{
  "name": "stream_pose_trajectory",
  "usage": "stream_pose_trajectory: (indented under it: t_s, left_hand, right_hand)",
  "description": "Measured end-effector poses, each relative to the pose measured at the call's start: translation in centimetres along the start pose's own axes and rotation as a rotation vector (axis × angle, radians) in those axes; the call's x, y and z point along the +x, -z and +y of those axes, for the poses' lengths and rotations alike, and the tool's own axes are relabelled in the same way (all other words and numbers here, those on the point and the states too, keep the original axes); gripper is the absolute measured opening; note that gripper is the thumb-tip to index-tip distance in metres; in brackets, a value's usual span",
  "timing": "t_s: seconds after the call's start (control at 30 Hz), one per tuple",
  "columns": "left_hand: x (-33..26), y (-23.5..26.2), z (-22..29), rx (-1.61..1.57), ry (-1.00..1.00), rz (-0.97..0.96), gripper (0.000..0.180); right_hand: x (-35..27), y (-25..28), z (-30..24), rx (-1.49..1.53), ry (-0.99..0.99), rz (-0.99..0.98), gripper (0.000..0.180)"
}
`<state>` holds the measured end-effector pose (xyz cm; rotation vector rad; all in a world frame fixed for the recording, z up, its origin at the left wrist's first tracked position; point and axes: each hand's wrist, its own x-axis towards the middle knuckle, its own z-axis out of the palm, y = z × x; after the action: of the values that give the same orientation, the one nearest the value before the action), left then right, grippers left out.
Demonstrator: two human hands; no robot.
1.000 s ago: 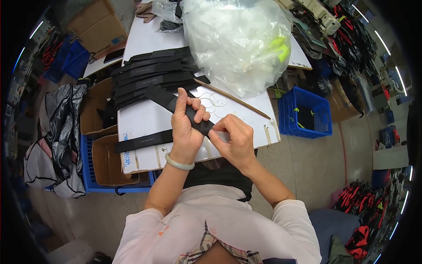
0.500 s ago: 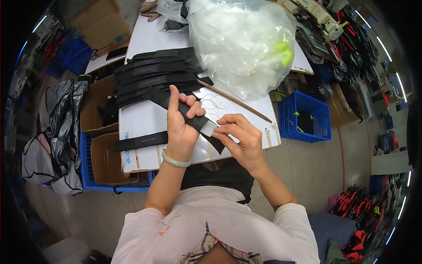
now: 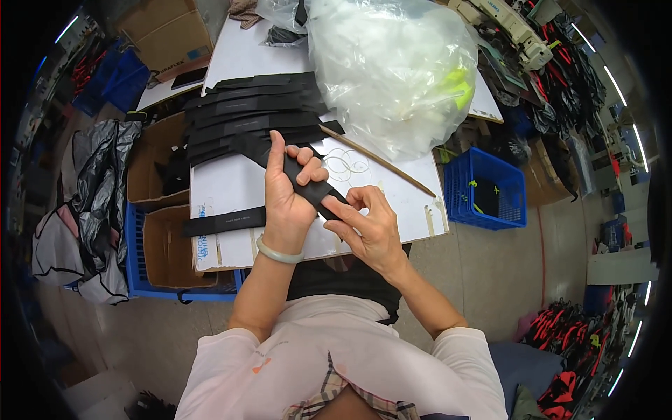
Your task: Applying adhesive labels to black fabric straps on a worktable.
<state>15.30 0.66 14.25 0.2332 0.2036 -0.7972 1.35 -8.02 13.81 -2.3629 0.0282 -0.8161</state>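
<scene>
My left hand (image 3: 290, 192) grips a long black strap (image 3: 308, 187) across its palm, fingers curled over it; a pale bangle sits on that wrist. My right hand (image 3: 371, 227) pinches the strap's near end just to the right of the left hand. Both hands hover over the front edge of a white table (image 3: 231, 189). A stack of similar black straps (image 3: 252, 119) lies on the table beyond the hands, and a single black strap (image 3: 224, 222) lies to the left of my left wrist.
A large clear plastic bag (image 3: 392, 66) with pale contents fills the table's far right. A thin wooden stick (image 3: 381, 162) lies diagonally beside it. Cardboard boxes (image 3: 161, 238) in a blue crate stand left of the table; a blue crate (image 3: 486, 189) stands on the floor at right.
Both hands have shifted slightly toward me and to the left with the strap. My right fingers have slid along the strap's near end.
</scene>
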Motion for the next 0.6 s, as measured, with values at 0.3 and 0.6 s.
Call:
stream_pose_trajectory:
  t_s: [0.3, 0.6]
  left_hand:
    - [-2.3, -1.1, -1.8, 0.487, -0.301, -0.420, 0.040]
    - [-5.8, 4.9, 1.0, 1.723, -0.613, -0.306, 0.040]
  right_hand:
    - [0.3, 0.5, -0.6, 0.947, -0.553, 0.231, 0.016]
    - [-1.6, 3.6, 3.1, 0.312, -0.240, 0.242, 0.018]
